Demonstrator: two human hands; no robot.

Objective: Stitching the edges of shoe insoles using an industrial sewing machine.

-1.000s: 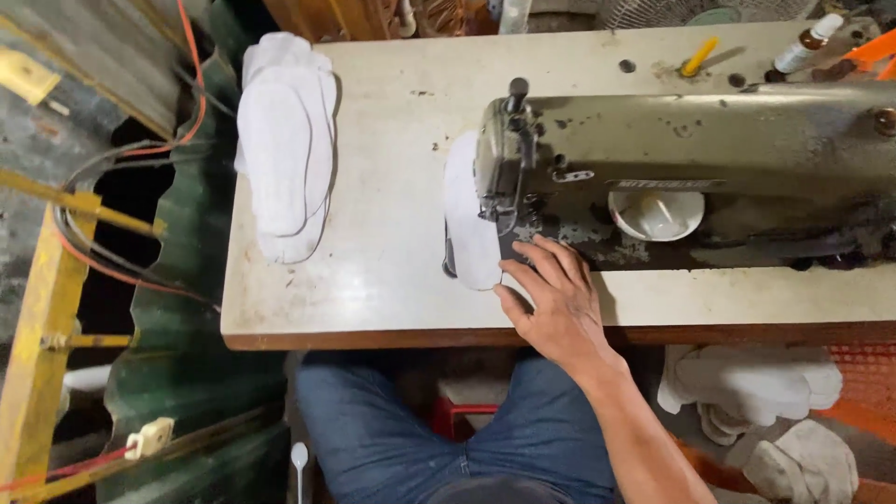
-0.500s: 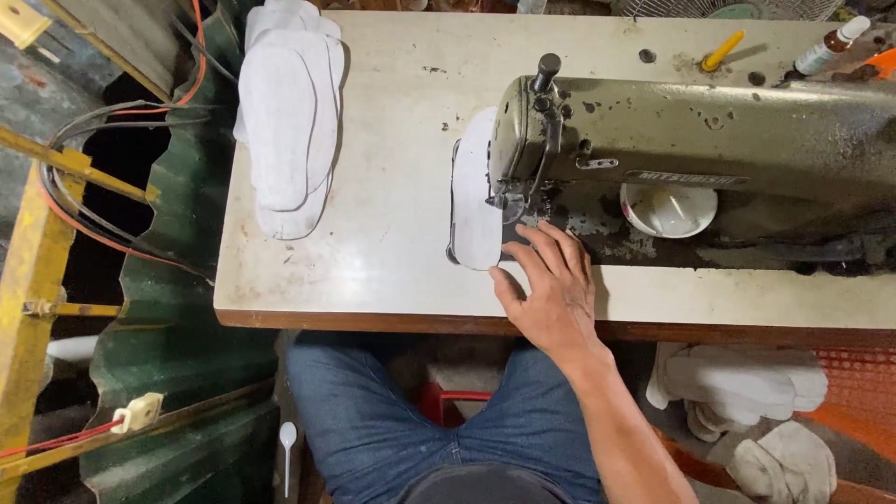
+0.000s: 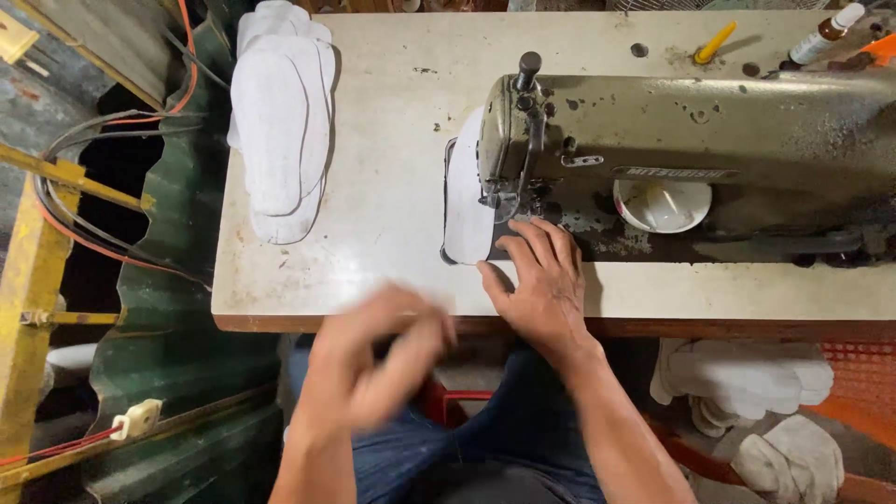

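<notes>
Left hand (image 3: 373,359): at 7 o'clock, blurred, raised before the table edge; finger state cannot be told, nothing seen in it.
Right hand (image 3: 539,280): at 6 o'clock, flat on the table, fingers spread, tips touching the white insole piece.
White insole piece (image 3: 467,201): centre, lying under the sewing machine head.
Sewing machine (image 3: 691,159): 2 o'clock, worn green-grey body.
Table (image 3: 392,187): pale top.
Insole stack (image 3: 280,121): 10 o'clock, overhanging the table's left edge.
Yellow tool (image 3: 714,42): 1 o'clock, far edge.
</notes>
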